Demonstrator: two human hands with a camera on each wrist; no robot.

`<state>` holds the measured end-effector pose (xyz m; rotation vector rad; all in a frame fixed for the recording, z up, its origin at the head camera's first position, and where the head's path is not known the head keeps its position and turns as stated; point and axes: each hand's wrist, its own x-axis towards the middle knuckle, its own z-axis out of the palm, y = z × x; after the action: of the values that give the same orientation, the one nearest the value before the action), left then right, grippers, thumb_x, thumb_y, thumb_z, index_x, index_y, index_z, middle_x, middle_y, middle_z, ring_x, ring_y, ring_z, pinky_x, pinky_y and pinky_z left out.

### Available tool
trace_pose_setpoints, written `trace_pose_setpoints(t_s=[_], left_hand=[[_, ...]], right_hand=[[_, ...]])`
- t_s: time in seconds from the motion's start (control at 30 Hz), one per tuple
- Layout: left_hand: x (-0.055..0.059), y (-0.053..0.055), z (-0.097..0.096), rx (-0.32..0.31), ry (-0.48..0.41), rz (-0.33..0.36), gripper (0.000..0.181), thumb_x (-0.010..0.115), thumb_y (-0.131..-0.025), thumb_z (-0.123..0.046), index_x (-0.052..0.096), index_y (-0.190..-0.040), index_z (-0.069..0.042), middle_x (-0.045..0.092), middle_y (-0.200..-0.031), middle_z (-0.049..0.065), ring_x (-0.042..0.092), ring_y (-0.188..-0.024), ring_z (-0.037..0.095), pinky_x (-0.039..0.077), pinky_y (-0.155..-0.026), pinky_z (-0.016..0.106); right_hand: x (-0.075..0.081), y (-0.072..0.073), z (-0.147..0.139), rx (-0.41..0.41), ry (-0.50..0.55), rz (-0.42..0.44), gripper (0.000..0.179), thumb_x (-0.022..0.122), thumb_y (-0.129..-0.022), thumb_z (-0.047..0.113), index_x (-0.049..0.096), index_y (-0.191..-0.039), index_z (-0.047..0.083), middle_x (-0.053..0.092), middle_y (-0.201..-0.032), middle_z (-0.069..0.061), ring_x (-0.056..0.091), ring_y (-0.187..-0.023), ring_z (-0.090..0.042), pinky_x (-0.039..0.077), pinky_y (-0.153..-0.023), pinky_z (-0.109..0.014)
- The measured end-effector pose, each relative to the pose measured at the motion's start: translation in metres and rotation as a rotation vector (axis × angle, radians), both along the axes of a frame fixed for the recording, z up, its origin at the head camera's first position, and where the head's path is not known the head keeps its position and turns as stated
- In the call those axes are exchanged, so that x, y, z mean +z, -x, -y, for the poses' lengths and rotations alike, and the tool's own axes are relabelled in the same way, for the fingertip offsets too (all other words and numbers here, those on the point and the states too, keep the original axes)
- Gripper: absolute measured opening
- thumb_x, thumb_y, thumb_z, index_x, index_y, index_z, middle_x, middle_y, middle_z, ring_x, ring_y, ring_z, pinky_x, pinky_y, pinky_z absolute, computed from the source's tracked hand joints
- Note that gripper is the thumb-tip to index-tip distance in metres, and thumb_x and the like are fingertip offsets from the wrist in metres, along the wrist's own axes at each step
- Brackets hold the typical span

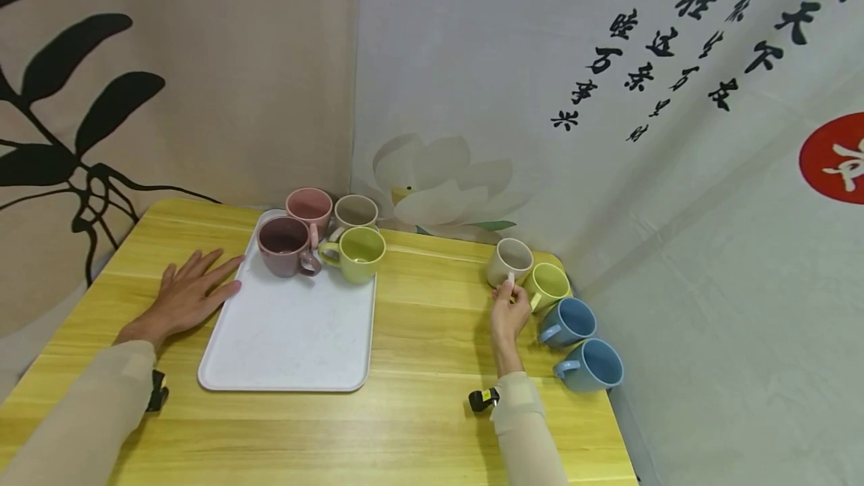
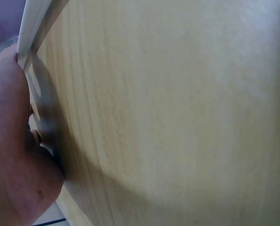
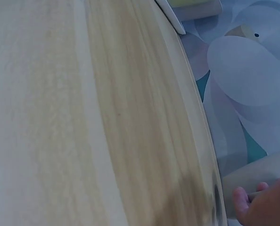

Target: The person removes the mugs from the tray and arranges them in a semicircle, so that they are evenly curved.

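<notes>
My right hand (image 1: 511, 313) pinches the handle of a cream mug (image 1: 510, 259) near the back right of the table; the right wrist view shows part of that mug (image 3: 258, 175) beside the fingers. Close by stand a yellow-green mug (image 1: 548, 285) and two blue mugs (image 1: 570, 319). My left hand (image 1: 192, 292) lies with fingers spread at the left edge of a white tray (image 1: 290, 343), its fingertips touching the rim. On the tray's far end are a pink mug (image 1: 309, 205), a mauve mug (image 1: 283, 246), a beige mug (image 1: 355, 213) and another yellow-green mug (image 1: 362, 252).
The wooden table (image 1: 432, 321) meets a hanging cloth backdrop (image 1: 439, 81) behind it and another stretch of cloth (image 1: 729, 306) along the right. The two blue mugs stand close to the right table edge. Bare wood lies between the tray and my right hand.
</notes>
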<state>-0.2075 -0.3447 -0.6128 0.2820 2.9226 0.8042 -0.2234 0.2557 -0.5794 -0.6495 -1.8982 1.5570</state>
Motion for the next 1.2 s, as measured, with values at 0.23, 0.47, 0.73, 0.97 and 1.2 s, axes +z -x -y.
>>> trace_pose_setpoints(t_s=[0.23, 0.47, 0.73, 0.97, 1.2], left_hand=[[-0.001, 0.0, 0.0, -0.003, -0.002, -0.007, 0.071, 0.044, -0.12, -0.056, 0.03, -0.18, -0.021, 0.016, -0.184, 0.037, 0.0, -0.17, 0.069, -0.007, -0.127, 0.092], [-0.002, -0.001, 0.0, -0.008, -0.008, -0.024, 0.07, 0.045, -0.12, -0.055, 0.031, -0.179, -0.021, 0.017, -0.184, 0.037, 0.002, -0.17, 0.069, -0.005, -0.126, 0.092], [-0.001, -0.002, 0.0, -0.007, -0.012, -0.02, 0.07, 0.045, -0.12, -0.055, 0.03, -0.18, -0.021, 0.017, -0.184, 0.036, 0.001, -0.17, 0.068, -0.006, -0.126, 0.092], [0.002, -0.001, -0.001, 0.0, 0.003, -0.002, 0.071, 0.044, -0.12, -0.056, 0.03, -0.18, -0.021, 0.015, -0.185, 0.036, 0.001, -0.17, 0.068, -0.006, -0.127, 0.092], [0.002, 0.0, -0.001, 0.0, 0.005, 0.0, 0.071, 0.044, -0.12, -0.056, 0.03, -0.18, -0.021, 0.015, -0.185, 0.035, 0.001, -0.17, 0.068, -0.007, -0.127, 0.092]], right_hand=[[0.0, 0.002, 0.0, -0.027, -0.01, 0.005, 0.021, 0.066, -0.113, 0.013, 0.073, -0.103, -0.003, 0.08, -0.104, -0.034, 0.084, -0.086, -0.029, 0.057, -0.07, -0.011], [-0.007, 0.004, -0.005, -0.032, -0.023, 0.003, 0.022, 0.066, -0.112, 0.019, 0.073, -0.098, 0.005, 0.081, -0.097, -0.024, 0.082, -0.084, -0.025, 0.056, -0.072, -0.017], [-0.017, 0.009, -0.011, -0.034, -0.045, 0.0, 0.02, 0.067, -0.111, 0.018, 0.073, -0.096, 0.006, 0.081, -0.086, -0.013, 0.073, -0.071, -0.005, 0.055, -0.069, -0.017], [-0.009, 0.006, 0.0, -0.088, -0.05, 0.01, 0.021, 0.064, -0.11, 0.017, 0.072, -0.093, 0.008, 0.076, -0.077, -0.001, 0.065, -0.07, -0.003, 0.049, -0.072, -0.019], [-0.008, 0.005, 0.005, -0.084, -0.015, 0.007, 0.02, 0.061, -0.112, 0.017, 0.07, -0.099, 0.005, 0.075, -0.081, -0.003, 0.066, -0.073, -0.003, 0.05, -0.072, -0.018]])
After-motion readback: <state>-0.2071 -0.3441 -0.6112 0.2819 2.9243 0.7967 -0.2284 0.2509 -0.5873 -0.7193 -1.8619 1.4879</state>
